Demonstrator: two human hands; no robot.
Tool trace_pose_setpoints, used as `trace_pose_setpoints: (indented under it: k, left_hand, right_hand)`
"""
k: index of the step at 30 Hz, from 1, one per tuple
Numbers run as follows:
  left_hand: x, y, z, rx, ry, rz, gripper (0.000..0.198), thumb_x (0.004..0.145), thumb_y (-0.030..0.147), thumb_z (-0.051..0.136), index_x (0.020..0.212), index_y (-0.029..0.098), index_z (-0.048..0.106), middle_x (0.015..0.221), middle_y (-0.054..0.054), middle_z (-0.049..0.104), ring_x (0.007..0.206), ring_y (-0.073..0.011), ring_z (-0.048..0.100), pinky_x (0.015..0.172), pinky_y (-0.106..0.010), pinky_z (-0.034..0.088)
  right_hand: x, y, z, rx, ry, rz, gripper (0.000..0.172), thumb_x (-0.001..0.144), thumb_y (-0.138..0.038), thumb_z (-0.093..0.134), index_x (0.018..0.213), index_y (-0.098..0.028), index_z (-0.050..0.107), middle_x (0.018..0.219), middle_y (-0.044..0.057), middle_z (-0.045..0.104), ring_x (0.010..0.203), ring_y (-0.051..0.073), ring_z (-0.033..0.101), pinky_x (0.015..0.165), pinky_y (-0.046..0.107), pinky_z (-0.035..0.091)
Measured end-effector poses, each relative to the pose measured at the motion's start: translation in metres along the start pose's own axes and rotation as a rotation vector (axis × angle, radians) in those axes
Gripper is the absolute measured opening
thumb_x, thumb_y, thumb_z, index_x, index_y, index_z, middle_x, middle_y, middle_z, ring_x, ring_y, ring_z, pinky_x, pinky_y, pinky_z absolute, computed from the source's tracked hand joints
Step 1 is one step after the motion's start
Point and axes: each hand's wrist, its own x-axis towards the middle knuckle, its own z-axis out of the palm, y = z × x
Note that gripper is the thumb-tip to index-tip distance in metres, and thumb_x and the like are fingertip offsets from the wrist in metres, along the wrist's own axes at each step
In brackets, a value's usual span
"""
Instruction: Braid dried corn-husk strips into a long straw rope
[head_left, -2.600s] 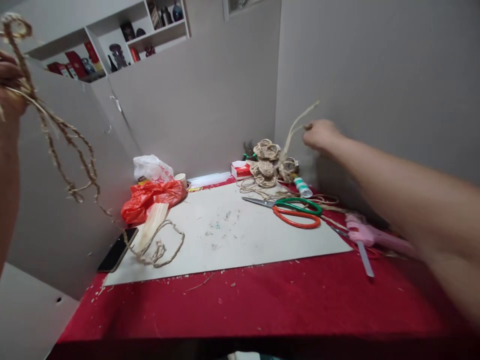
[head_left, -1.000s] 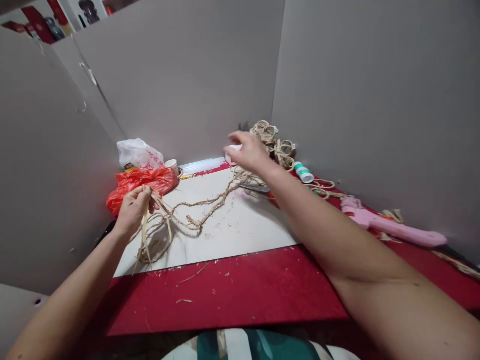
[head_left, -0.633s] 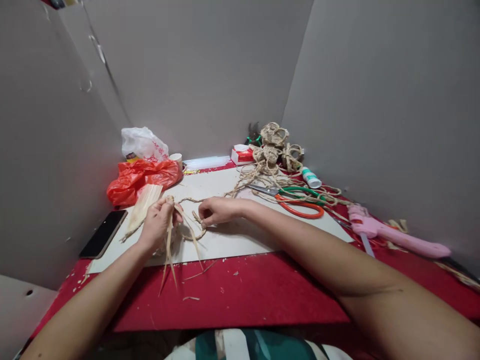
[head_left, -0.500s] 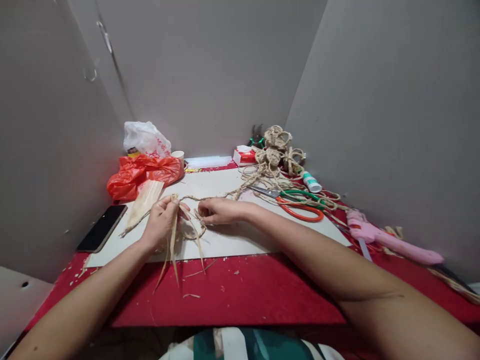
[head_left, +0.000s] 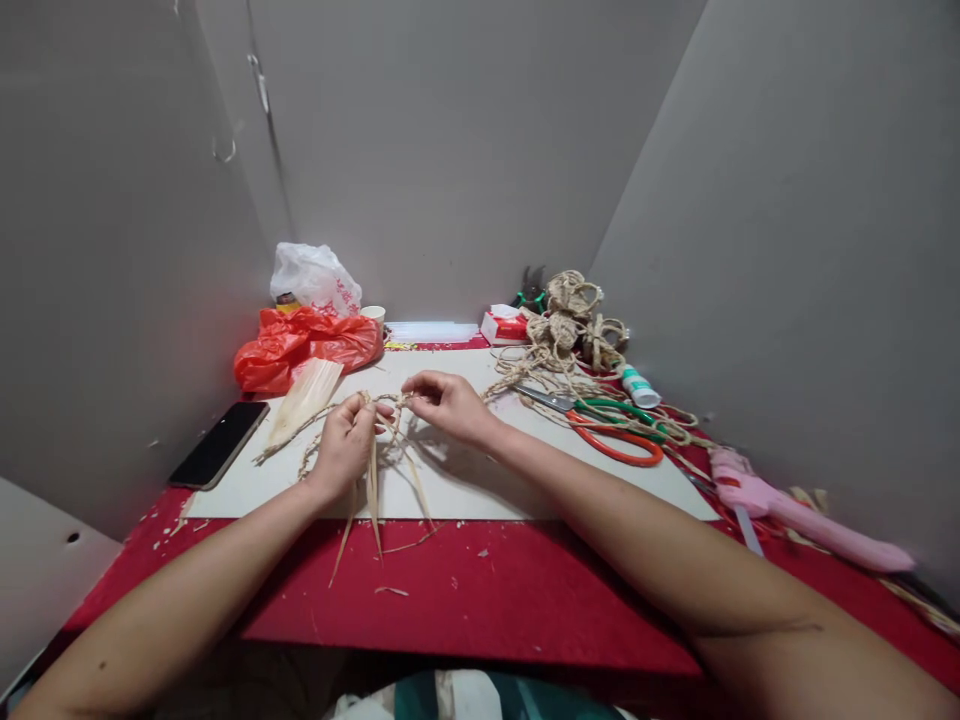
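My left hand (head_left: pixel 346 445) is closed in a pinch on a twisted straw-coloured cord (head_left: pixel 311 420), and several loose flat strips of dry husk (head_left: pixel 373 490) hang down below its fingers. Just to its right, my right hand (head_left: pixel 454 405) pinches the same cord between thumb and fingertips. A loop of the cord shows beneath and between the hands, over a white board (head_left: pixel 517 490). Behind the left hand lies a wide pale piece of dry husk (head_left: pixel 309 395). The exact grip points are partly hidden by the fingers.
Orange-handled scissors (head_left: pixel 615 445) lie among tangled cord at right, below wound cord bundles (head_left: pixel 566 325). A pink glue gun (head_left: pixel 810 515) rests on the red cloth (head_left: pixel 517 600). A phone (head_left: pixel 220 445) and red plastic bag (head_left: pixel 300 350) are at left.
My right hand has risen off the lower loop and now pinches the cord higher up. My left hand keeps its pinch. The whole view has shifted slightly.
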Motion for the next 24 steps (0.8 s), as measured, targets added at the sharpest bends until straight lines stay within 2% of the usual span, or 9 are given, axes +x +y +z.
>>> trace_pose_setpoints:
  k: [3,5,8,11,14,16,21,24]
  left_hand:
    - [-0.002,-0.005,-0.002,0.133,0.004,0.16,0.026,0.087,0.034,0.042,0.085,0.016,0.06,0.08,-0.004,0.062,0.07,-0.0133,0.055,0.069,-0.027,0.044]
    - [-0.003,-0.007,-0.003,0.231,0.003,0.263,0.023,0.088,0.03,0.041,0.087,0.017,0.059,0.081,-0.004,0.061,0.074,-0.0138,0.055,0.072,-0.028,0.043]
    - [-0.005,-0.006,-0.003,0.342,0.013,0.373,0.02,0.088,0.026,0.038,0.087,0.018,0.056,0.081,-0.004,0.059,0.076,-0.0144,0.054,0.073,-0.028,0.041]
    - [-0.006,-0.004,-0.004,0.437,0.049,0.472,0.015,0.087,0.024,0.038,0.08,0.019,0.051,0.076,-0.003,0.055,0.073,-0.015,0.051,0.071,-0.029,0.039]
    - [-0.005,-0.006,-0.005,0.521,0.081,0.524,0.018,0.084,0.023,0.04,0.067,0.021,0.039,0.063,0.0,0.044,0.062,-0.0136,0.042,0.063,-0.028,0.035]
    - [-0.004,-0.008,-0.006,0.548,0.083,0.534,0.02,0.084,0.022,0.039,0.064,0.021,0.034,0.06,0.002,0.038,0.058,-0.0128,0.037,0.06,-0.027,0.032]
    - [-0.003,-0.015,-0.007,0.581,0.055,0.571,0.02,0.085,0.022,0.038,0.066,0.022,0.032,0.06,0.002,0.037,0.056,-0.0125,0.037,0.057,-0.027,0.03]
    - [-0.005,-0.016,-0.005,0.607,0.035,0.61,0.019,0.085,0.021,0.037,0.067,0.022,0.032,0.06,0.003,0.038,0.055,-0.0126,0.038,0.057,-0.027,0.031]
  right_hand:
    - [-0.006,-0.008,0.005,-0.118,0.011,-0.078,0.013,0.068,-0.012,0.052,0.076,-0.014,0.062,0.068,0.0,0.056,0.061,0.01,0.047,0.059,0.022,0.037]
    - [-0.008,-0.013,0.007,-0.102,0.001,-0.058,0.01,0.068,-0.013,0.053,0.075,-0.014,0.061,0.065,-0.001,0.054,0.06,0.009,0.046,0.058,0.022,0.036]
    - [-0.01,-0.022,0.01,0.059,-0.022,0.079,0.007,0.068,-0.019,0.057,0.072,-0.014,0.058,0.061,-0.002,0.05,0.057,0.008,0.043,0.055,0.021,0.036]
    - [-0.013,-0.032,0.014,0.275,-0.071,0.237,0.015,0.065,-0.026,0.062,0.071,-0.014,0.056,0.059,-0.004,0.048,0.051,0.006,0.04,0.05,0.02,0.034]
    - [-0.017,-0.038,0.018,0.436,-0.16,0.326,0.016,0.066,-0.028,0.061,0.072,-0.014,0.055,0.054,-0.005,0.048,0.043,0.005,0.039,0.044,0.02,0.033]
    - [-0.019,-0.038,0.021,0.497,-0.222,0.359,0.014,0.067,-0.026,0.059,0.074,-0.014,0.055,0.053,-0.005,0.05,0.043,0.006,0.044,0.043,0.02,0.036]
    - [-0.019,-0.032,0.02,0.521,-0.324,0.46,0.015,0.066,-0.023,0.06,0.077,-0.014,0.055,0.062,-0.002,0.058,0.052,0.009,0.055,0.05,0.023,0.047]
    - [-0.02,-0.032,0.016,0.509,-0.456,0.487,0.014,0.065,-0.024,0.061,0.072,-0.014,0.052,0.06,-0.002,0.058,0.052,0.009,0.056,0.051,0.022,0.048]
